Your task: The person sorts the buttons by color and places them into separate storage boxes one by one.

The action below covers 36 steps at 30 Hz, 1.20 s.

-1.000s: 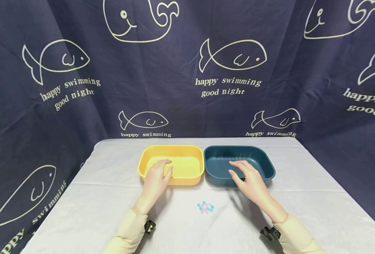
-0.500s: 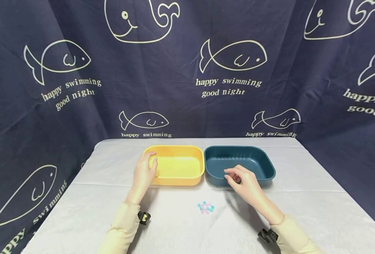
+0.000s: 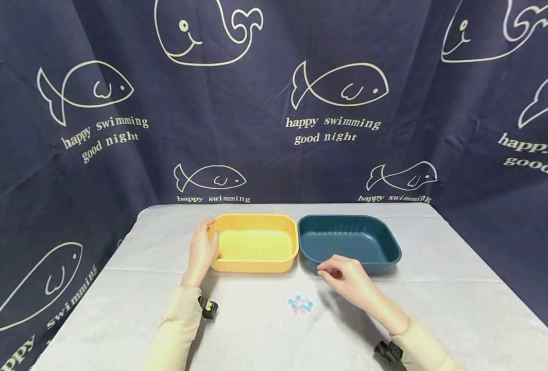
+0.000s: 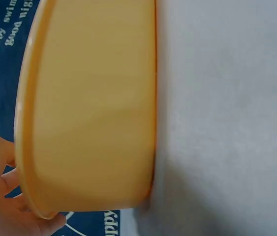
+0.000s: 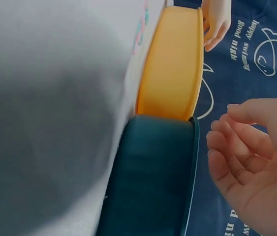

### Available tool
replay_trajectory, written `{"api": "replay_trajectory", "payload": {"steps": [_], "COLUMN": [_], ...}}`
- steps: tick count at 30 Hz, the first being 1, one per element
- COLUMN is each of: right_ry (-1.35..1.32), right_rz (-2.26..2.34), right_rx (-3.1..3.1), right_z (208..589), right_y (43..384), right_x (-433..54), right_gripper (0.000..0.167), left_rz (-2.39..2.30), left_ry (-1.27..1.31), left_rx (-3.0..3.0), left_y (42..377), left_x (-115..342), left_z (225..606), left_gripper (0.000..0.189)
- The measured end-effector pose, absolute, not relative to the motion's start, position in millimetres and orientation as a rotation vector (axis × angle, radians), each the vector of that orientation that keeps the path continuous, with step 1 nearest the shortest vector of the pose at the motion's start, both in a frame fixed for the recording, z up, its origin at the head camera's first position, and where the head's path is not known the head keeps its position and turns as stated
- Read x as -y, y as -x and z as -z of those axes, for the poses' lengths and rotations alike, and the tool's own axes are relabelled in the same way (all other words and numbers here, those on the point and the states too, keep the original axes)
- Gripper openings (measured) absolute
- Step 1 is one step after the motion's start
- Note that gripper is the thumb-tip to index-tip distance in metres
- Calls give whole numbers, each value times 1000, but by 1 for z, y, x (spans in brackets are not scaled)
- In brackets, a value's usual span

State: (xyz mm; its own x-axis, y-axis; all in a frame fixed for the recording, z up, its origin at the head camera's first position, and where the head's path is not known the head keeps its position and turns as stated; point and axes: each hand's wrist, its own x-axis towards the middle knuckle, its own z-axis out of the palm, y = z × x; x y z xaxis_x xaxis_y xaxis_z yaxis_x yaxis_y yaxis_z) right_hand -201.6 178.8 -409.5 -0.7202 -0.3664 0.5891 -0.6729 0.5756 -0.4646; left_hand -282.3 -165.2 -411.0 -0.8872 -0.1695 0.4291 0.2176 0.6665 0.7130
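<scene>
In the head view my left hand [image 3: 203, 251] is at the left end of a yellow plastic bin [image 3: 255, 266], its thumb over the inside and its fingers at the rim. Seen from the left wrist, the fingers [image 4: 11, 183] hold the rim's corner, partly hidden behind it. My right hand [image 3: 345, 278] hovers by the near wall of a dark teal bin [image 3: 353, 268], fingers loosely curled with nothing between them. In the right wrist view its fingertips [image 5: 218, 140] hang above the rim. A small cluster of pink and turquoise bead-like pieces [image 3: 300, 304] lies on the table before the bins.
Both bins stand side by side on a white cloth-covered table [image 3: 255, 330]. A dark blue curtain [image 3: 264, 154] with fish drawings rises behind and at the sides. Dark wrist cameras [image 3: 207, 307] sit at both sleeves.
My left hand has moved left from over the yellow bin to its left rim. My right hand has come down and toward me from over the teal bin, its fingers curling more.
</scene>
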Motion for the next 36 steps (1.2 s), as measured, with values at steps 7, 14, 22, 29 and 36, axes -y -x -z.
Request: {"api": "replay_trajectory", "payload": {"steps": [7, 14, 22, 29, 36], "right_ry": [-887, -920, -995, -1107, -1037], "right_rz": [-925, -901, -922, -914, -908], "right_rx": [2461, 2603, 2663, 2607, 2802], "right_z": [417, 419, 426, 431, 425], "right_y": [200, 195, 194, 195, 195], "right_x": [-174, -169, -168, -171, -173], "right_gripper": [8, 7, 5, 4, 5], "left_rz": [1255, 1361, 1403, 1533, 1724], "left_ry": [-32, -110, -161, -213, -226], "left_rx": [2421, 2412, 2420, 2376, 2376], "left_y": [292, 297, 296, 298, 298], "left_x": [175, 182, 184, 188, 196], "left_z": [420, 427, 433, 436, 438], "left_gripper": [39, 40, 40, 39, 40]}}
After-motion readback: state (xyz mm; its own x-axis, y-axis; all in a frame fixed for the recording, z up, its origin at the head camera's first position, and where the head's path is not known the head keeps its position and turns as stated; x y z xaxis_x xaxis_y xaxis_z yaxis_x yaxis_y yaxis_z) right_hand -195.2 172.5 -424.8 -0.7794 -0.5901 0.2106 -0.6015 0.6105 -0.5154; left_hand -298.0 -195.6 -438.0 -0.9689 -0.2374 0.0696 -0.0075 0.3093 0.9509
